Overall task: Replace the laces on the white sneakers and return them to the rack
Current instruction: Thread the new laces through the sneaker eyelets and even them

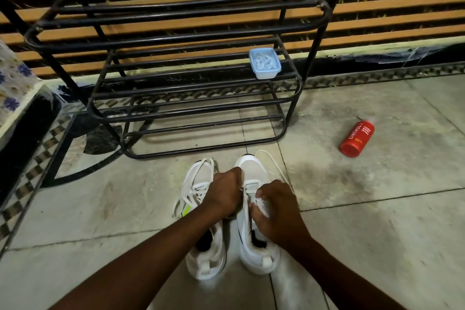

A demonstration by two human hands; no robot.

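Two white sneakers stand side by side on the floor, toes toward the black metal rack [161, 40]. The left sneaker [201, 209] has loose white laces spilling over its left side. Over the right sneaker [254, 246] both hands work at the eyelets. My left hand [224, 191] has curled fingers that pinch the white lace [271, 161] at the shoe's left edge. My right hand [276, 211] grips lace over the tongue. A free lace loop trails to the right of the toe.
A small clear plastic box [264, 63] with a pale blue rim and white contents sits on the rack's middle shelf. A red bottle [357, 139] lies on the floor at right. A floral-covered surface [15, 83] juts in at left. The floor is grey tile.
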